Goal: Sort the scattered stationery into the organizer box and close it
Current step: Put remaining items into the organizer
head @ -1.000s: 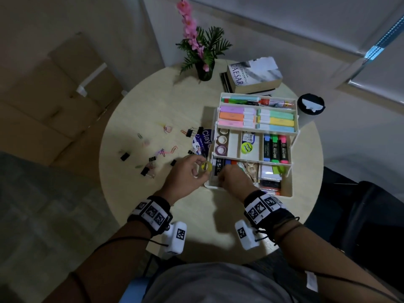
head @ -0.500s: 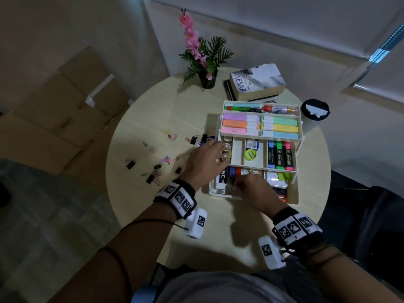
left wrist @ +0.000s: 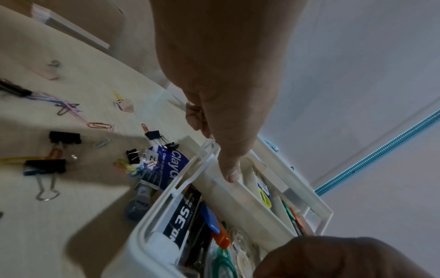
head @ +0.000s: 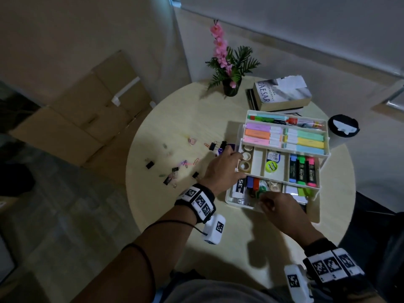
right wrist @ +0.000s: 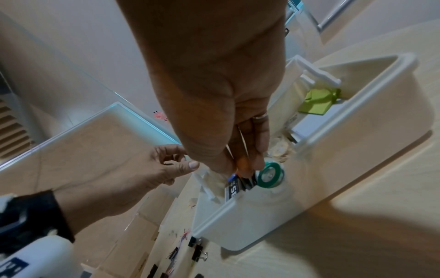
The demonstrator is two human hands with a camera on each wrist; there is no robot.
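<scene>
The white tiered organizer box (head: 231,199) stands open on the round table, with highlighters and markers in its upper trays. My left hand (head: 223,167) is at the middle tray's left end, beside the tape rolls (head: 244,166); one straight fingertip (left wrist: 232,175) touches the tray rim and the hand holds nothing. My right hand (head: 277,206) reaches down into the bottom compartment, fingers (right wrist: 256,158) next to a green tape roll (right wrist: 270,175) and a black-and-white glue tube (right wrist: 232,190). Whether it pinches anything is hidden. Binder clips (head: 175,170) and paper clips (head: 192,141) lie scattered to the left.
A purple clay packet (left wrist: 175,165) lies against the box's left side. At the table's back stand a flower pot (head: 231,88), stacked books (head: 282,95) and a black-lidded cup (head: 344,127). Cardboard boxes (head: 87,119) sit on the floor to the left.
My left hand carried a tape roll from the box's front left corner up to the middle tray and let it go there. The right hand stayed in the bottom compartment.
</scene>
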